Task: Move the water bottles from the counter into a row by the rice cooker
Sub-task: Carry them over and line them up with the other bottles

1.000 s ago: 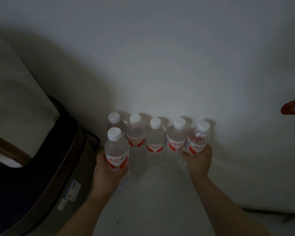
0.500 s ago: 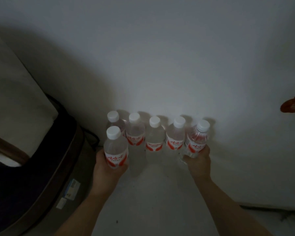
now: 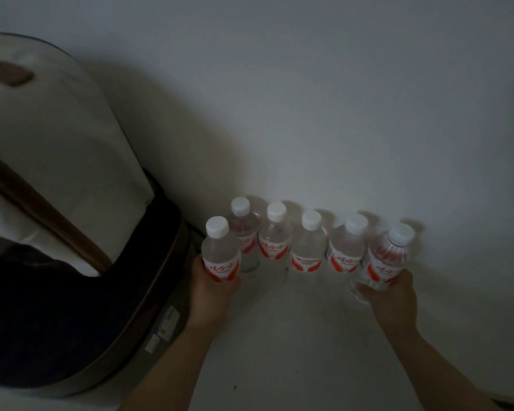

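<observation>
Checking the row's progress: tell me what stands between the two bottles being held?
Head view: four capped bottles stand between the left hand's bottle and the right hand's bottle.

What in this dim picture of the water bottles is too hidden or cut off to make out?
- Left-hand bottle: base covered by the left hand.
- Right-hand bottle: base covered by the right hand; whether it stands on the counter is unclear.
- Rice cooker: cut off by the left edge.
- Label print: too small, too dark.

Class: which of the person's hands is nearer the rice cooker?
Left. The left hand, gripping a bottle, sits right beside the rice cooker; the right hand is at the row's far end.
</observation>
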Demonstrator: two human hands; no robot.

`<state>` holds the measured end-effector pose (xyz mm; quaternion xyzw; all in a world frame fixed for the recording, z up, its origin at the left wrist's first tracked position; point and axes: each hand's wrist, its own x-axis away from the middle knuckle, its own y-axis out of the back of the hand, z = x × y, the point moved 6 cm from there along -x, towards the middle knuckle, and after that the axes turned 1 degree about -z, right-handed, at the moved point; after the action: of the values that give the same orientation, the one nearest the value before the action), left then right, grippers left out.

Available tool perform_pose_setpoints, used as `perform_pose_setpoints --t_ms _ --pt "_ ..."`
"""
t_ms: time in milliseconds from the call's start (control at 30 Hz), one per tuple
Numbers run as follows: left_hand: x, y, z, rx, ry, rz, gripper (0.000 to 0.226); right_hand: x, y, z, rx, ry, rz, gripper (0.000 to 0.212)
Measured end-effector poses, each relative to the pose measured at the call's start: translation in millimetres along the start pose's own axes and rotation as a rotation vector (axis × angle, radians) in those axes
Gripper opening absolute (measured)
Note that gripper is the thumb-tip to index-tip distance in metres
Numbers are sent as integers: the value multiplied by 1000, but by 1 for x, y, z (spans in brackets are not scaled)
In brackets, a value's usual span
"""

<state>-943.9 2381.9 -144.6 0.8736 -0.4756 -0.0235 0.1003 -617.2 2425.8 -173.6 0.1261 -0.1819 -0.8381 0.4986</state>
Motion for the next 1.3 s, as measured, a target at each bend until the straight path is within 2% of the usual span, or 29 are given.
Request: perform_pose_setpoints --t_ms 233,467,833,1000,1167,1300 --pt "-14 3 18 -73 42 -61 67 4 0 6 11 18 1 59" --pt "-16 -1 20 -12 67 -27 74 2 -2 3 72 13 -8 63" --pt "-9 -2 24 47 34 33 69 2 -3 2 72 21 -18 62" --pt "-9 -3 42 -4 34 -37 62 4 -3 9 72 84 -21 55" --pt "3 -15 73 -151 122 -111 76 3 -3 7 87 66 -18 59" --pt "-12 -20 72 -99 133 -161 77 1 -4 4 92 53 -17 64"
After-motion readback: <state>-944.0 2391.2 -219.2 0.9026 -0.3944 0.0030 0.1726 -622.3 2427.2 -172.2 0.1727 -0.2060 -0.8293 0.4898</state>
